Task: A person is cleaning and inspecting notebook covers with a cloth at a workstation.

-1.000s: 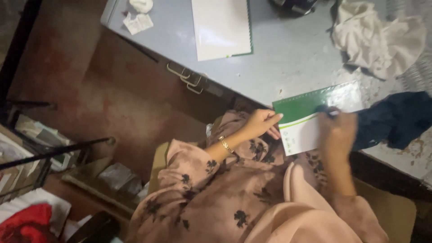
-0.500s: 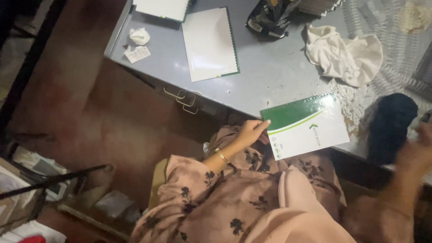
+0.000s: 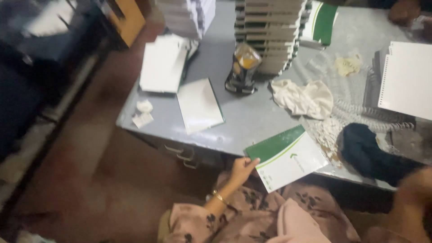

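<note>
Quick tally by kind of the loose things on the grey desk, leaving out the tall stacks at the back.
Single notebooks and pads: 4 - green-and-white notebook held at its corner by the left hand, white pad, white pad, spiral pad
Cloths: 2 - cream cloth, dark cloth
Plastic packet: 1
Total: 7

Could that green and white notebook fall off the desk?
It might. The green and white notebook sticks out past the edge of the grey desk, and only the left hand touches its corner. The right hand is blurred and off it. Also, the tall stack of notebooks could tip if bumped.
</note>
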